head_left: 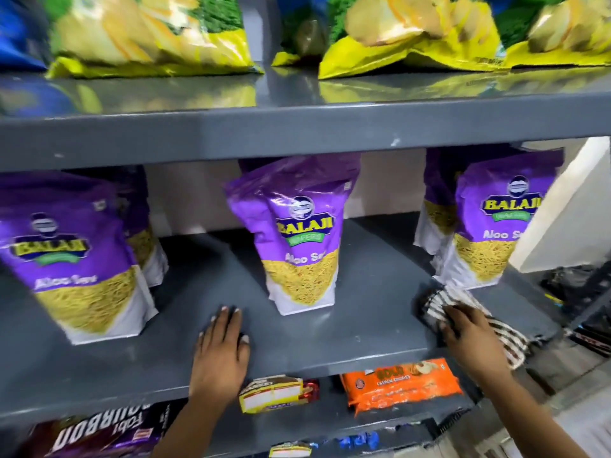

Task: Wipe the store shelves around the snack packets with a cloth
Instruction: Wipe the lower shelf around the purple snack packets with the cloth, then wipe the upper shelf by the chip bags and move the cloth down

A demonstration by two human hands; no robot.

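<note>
A grey metal shelf (pixel 363 312) holds purple Aloo Sev snack packets: one at the left (pixel 69 259), one in the middle (pixel 297 239) and one at the right (pixel 489 226), with more behind them. My right hand (pixel 469 335) presses a brown-and-white striped cloth (pixel 443 302) flat on the shelf, just in front of the right packet. My left hand (pixel 224 342) lies flat on the bare shelf, fingers together, between the left and middle packets, holding nothing.
The shelf above (pixel 297 133) carries yellow and green chip bags (pixel 410 34). Below sit an orange biscuit pack (pixel 403 388), a yellow-and-red pack (pixel 277 395) and a dark Bourbon pack (pixel 99 434). A white panel (pixel 568 219) stands at the right end.
</note>
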